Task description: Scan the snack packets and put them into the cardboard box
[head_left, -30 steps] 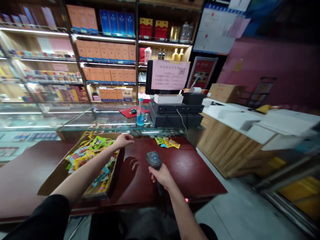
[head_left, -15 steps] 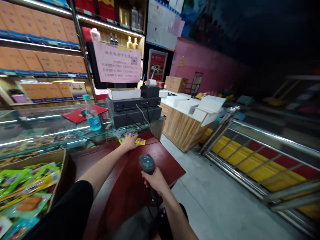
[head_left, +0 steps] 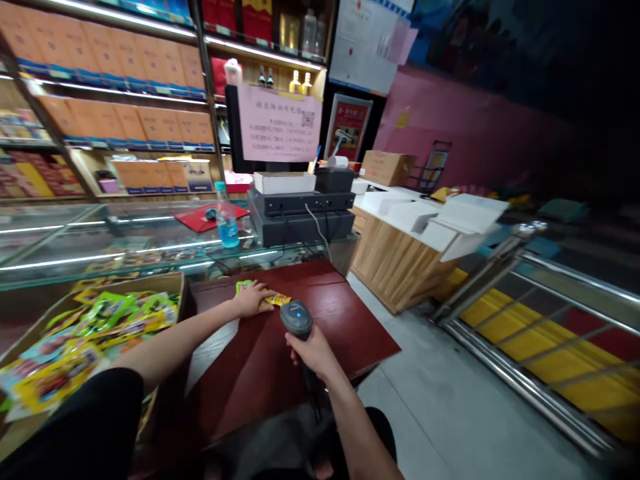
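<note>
My left hand (head_left: pixel 251 299) lies over a small yellow and green snack packet (head_left: pixel 278 298) on the dark red table (head_left: pixel 330 293); its fingers are spread and partly cover the packet. Wrapped round the handle of a dark grey barcode scanner (head_left: pixel 296 319) is my right hand (head_left: pixel 313 350). A blue light shows on top of the scanner, whose head is just right of the packet. At the left stands a cardboard box (head_left: pixel 183 293) full of colourful snack packets (head_left: pixel 120 320).
Behind the table, a glass counter (head_left: pixel 150 257) bears a bottle (head_left: pixel 227 223), a red folder (head_left: pixel 193 218) and stacked black devices (head_left: pixel 300 227). A white-topped wooden counter (head_left: pixel 395 257) and a metal railing (head_left: pixel 525 360) stand at the right.
The view has turned left, so the scene sits further right. My left hand with the packet has come nearer on the table, and the packet and scanner head are closer together.
</note>
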Tool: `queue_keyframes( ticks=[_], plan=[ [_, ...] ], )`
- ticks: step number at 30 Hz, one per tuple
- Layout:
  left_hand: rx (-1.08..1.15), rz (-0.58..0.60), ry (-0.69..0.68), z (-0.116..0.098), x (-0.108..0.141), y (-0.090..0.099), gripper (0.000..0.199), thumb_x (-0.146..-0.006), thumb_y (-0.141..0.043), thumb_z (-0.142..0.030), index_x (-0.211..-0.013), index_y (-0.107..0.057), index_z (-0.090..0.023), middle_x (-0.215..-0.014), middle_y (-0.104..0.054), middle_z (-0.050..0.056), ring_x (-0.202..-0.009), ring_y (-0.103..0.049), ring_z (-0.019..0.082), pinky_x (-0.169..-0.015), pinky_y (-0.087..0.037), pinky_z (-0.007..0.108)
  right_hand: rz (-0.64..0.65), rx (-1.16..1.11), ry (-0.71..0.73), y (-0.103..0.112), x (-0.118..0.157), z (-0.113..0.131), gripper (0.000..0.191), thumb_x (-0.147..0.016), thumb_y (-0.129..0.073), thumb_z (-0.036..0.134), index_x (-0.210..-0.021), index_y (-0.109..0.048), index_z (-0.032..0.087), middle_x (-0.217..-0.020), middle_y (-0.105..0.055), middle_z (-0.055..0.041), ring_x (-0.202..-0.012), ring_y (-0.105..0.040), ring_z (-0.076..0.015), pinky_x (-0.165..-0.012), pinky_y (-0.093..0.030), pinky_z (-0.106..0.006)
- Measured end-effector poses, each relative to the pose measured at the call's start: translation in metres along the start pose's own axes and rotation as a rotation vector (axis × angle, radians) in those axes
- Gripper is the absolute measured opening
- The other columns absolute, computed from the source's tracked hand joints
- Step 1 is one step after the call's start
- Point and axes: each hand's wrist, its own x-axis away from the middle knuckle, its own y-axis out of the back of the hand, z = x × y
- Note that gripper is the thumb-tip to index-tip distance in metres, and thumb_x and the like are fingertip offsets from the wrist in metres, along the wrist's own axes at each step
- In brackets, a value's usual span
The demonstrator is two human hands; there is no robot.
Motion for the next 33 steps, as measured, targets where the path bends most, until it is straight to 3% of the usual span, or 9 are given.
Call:
queue_keyframes(
  ticks=[5,7,9,14,17,21,27,29,33],
  plan=[
    [0.015,0.072,0.076,0.032,0.068,0.021,0.047,-0.084,-0.059,-0.064,-0.124,-0.068,-0.041,-0.152,-0.044,0.010,-0.147,-0.022,0.043,-0.109,-0.015,0.071,0.137,0.033,0.016,-0.043,0.007,0.006,0.020,-0.070,-0.069,0.034,-0.066,-0.059,0.017,-0.044,-0.055,0.0036,-0.036,-0.050,-0.0104,-0.036,-0.040,-0.020],
    [0.012,0.065,0.115,0.035,0.083,0.022,0.043,-0.081,-0.067,-0.057,-0.119,-0.070,-0.039,-0.151,-0.046,0.010,-0.147,-0.022,0.041,-0.110,-0.016,0.070,0.165,0.044,0.026,-0.055,0.011,0.007,0.021,-0.071,-0.069,0.033,-0.063,-0.058,0.018,-0.043,-0.055,0.0033,-0.035,-0.050,-0.0105,-0.036,-0.039,-0.020],
    [0.020,0.038,0.162,0.036,0.092,0.019,0.051,-0.075,-0.074,-0.054,-0.122,-0.069,-0.037,-0.151,-0.044,0.011,-0.146,-0.022,0.041,-0.110,-0.019,0.069,0.186,0.050,0.045,-0.064,0.015,0.008,0.021,-0.071,-0.068,0.033,-0.062,-0.057,0.018,-0.043,-0.055,0.0032,-0.035,-0.050,-0.0107,-0.036,-0.039,-0.020],
    [0.062,-0.024,0.242,0.037,0.097,0.004,0.077,-0.066,-0.077,-0.062,-0.133,-0.061,-0.029,-0.154,-0.033,0.016,-0.145,-0.019,0.044,-0.110,-0.018,0.070,0.191,0.076,0.064,-0.070,0.022,0.007,0.021,-0.071,-0.066,0.035,-0.063,-0.058,0.017,-0.041,-0.054,0.0040,-0.034,-0.049,-0.0107,-0.035,-0.039,-0.021],
    [0.047,-0.074,0.240,0.034,0.092,0.001,0.068,-0.064,-0.079,-0.060,-0.121,-0.067,-0.025,-0.145,-0.043,0.017,-0.140,-0.028,0.042,-0.111,-0.022,0.065,0.166,0.072,0.063,-0.068,0.024,0.006,0.021,-0.070,-0.068,0.036,-0.066,-0.059,0.017,-0.044,-0.055,0.0042,-0.036,-0.050,-0.0109,-0.037,-0.041,-0.021],
    [0.099,-0.189,0.280,0.026,0.085,0.004,0.055,-0.057,-0.087,-0.045,-0.103,-0.070,-0.021,-0.119,-0.059,0.014,-0.119,-0.050,0.034,-0.102,-0.040,0.048,0.158,0.094,0.042,-0.067,0.028,0.005,0.025,-0.071,-0.069,0.038,-0.064,-0.058,0.017,-0.043,-0.055,0.0036,-0.036,-0.050,-0.0103,-0.039,-0.041,-0.020],
    [0.400,-0.409,0.268,0.026,0.086,0.014,0.008,-0.072,-0.071,-0.023,-0.076,-0.065,-0.021,-0.090,-0.070,0.004,-0.097,-0.063,0.023,-0.090,-0.047,0.033,0.172,0.101,0.041,-0.071,0.033,0.009,0.023,-0.071,-0.069,0.036,-0.064,-0.058,0.017,-0.042,-0.055,0.0039,-0.035,-0.050,-0.0101,-0.039,-0.040,-0.019],
    [0.518,-0.448,0.259,0.027,0.088,0.016,0.004,-0.075,-0.066,-0.023,-0.078,-0.064,-0.021,-0.086,-0.071,0.002,-0.089,-0.065,0.019,-0.086,-0.049,0.030,0.175,0.102,0.043,-0.072,0.034,0.009,0.021,-0.071,-0.068,0.035,-0.065,-0.059,0.017,-0.042,-0.055,0.0038,-0.035,-0.051,-0.0107,-0.038,-0.039,-0.020],
    [0.700,-0.489,0.183,0.025,0.090,0.019,0.019,-0.077,-0.064,-0.030,-0.093,-0.065,-0.020,-0.088,-0.071,0.001,-0.084,-0.066,0.017,-0.080,-0.051,0.028,0.172,0.119,0.052,-0.072,0.035,0.009,0.020,-0.071,-0.068,0.034,-0.064,-0.059,0.017,-0.041,-0.056,0.0030,-0.035,-0.051,-0.0114,-0.037,-0.040,-0.020]
  ],
)
